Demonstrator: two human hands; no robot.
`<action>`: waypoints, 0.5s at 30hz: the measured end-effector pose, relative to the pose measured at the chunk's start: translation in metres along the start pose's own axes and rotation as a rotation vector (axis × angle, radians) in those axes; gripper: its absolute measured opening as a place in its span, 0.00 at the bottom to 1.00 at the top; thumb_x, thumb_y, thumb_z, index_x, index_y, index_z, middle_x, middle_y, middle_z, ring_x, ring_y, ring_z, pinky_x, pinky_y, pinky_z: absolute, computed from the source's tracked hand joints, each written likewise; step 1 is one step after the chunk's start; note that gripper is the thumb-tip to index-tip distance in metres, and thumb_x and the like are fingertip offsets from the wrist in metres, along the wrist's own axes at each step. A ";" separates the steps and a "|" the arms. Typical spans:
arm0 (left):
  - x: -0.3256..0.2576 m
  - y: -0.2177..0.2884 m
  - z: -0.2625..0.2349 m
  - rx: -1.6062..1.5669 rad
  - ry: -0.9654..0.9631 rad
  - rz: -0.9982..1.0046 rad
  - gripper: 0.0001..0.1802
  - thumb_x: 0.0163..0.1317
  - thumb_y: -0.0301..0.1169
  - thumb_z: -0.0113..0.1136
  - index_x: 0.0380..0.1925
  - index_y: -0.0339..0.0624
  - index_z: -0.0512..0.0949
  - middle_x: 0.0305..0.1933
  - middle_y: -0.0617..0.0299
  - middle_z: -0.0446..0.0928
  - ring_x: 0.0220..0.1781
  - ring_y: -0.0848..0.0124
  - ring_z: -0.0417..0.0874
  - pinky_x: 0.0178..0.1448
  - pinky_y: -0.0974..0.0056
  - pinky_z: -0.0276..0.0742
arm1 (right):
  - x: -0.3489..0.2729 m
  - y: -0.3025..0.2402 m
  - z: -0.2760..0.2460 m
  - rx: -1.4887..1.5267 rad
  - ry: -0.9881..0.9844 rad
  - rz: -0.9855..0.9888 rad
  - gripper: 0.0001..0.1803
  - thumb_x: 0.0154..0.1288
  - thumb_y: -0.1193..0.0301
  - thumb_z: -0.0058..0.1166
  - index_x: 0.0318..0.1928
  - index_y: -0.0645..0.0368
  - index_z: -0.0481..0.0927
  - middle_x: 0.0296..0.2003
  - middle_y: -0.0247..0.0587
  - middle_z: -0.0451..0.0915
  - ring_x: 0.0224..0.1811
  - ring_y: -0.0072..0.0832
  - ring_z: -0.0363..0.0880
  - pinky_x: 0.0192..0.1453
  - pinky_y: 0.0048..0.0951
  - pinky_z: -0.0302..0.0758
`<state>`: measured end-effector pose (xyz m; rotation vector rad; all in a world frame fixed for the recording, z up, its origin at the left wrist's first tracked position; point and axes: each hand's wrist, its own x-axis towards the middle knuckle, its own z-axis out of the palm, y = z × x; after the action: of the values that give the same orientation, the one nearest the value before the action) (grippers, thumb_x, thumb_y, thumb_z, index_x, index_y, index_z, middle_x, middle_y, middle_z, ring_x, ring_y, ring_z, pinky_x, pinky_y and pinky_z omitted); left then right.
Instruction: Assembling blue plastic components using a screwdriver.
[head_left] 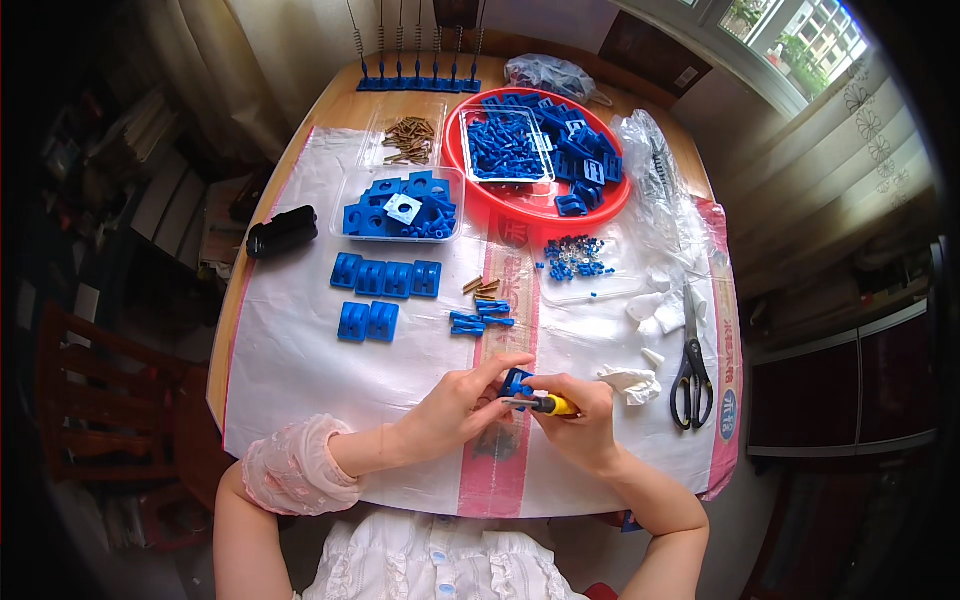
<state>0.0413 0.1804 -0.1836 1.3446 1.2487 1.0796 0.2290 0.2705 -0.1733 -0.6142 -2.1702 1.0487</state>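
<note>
My left hand (462,402) is closed on a small blue plastic bracket (516,382), pinched near the front middle of the table. In my right hand (585,415) lies a yellow-and-black screwdriver (556,405), its grey metal shaft pointing left across the front of the bracket. The fingers of both hands come close together around the part and hide much of it. Just beyond them lie several blue plastic plugs (482,318) and several brass screws (483,288). Two rows of blue brackets (383,277) stand to the left of these.
A clear box (348,222) of blue plates and a tray of brass screws (408,140) stand at back left. Beside them sits a red basin (456,165) of blue parts. Small nuts (578,258), black scissors (691,380), crumpled tissue (632,385) and a black case (282,232) lie around.
</note>
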 end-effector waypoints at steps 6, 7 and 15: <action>0.001 0.006 -0.001 -0.035 -0.051 -0.016 0.21 0.72 0.22 0.57 0.64 0.40 0.73 0.43 0.58 0.86 0.44 0.75 0.88 0.47 0.70 0.82 | 0.001 0.007 -0.003 -0.094 -0.014 -0.189 0.22 0.42 0.87 0.63 0.42 0.61 0.85 0.24 0.43 0.81 0.22 0.35 0.81 0.25 0.31 0.74; 0.001 0.006 -0.001 -0.047 -0.054 -0.031 0.20 0.73 0.23 0.57 0.64 0.39 0.74 0.42 0.59 0.86 0.43 0.76 0.87 0.46 0.71 0.82 | 0.000 0.008 -0.003 -0.104 -0.021 -0.199 0.22 0.42 0.87 0.63 0.42 0.61 0.85 0.23 0.43 0.81 0.21 0.35 0.81 0.24 0.31 0.74; 0.001 0.008 -0.003 -0.132 -0.077 -0.151 0.19 0.71 0.23 0.59 0.61 0.39 0.77 0.42 0.61 0.87 0.38 0.80 0.85 0.41 0.72 0.80 | 0.002 0.008 -0.005 -0.088 -0.040 -0.182 0.22 0.46 0.85 0.66 0.45 0.60 0.86 0.21 0.40 0.79 0.19 0.30 0.77 0.23 0.29 0.70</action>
<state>0.0395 0.1815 -0.1752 1.1626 1.1808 0.9781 0.2319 0.2792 -0.1769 -0.4283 -2.2682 0.8799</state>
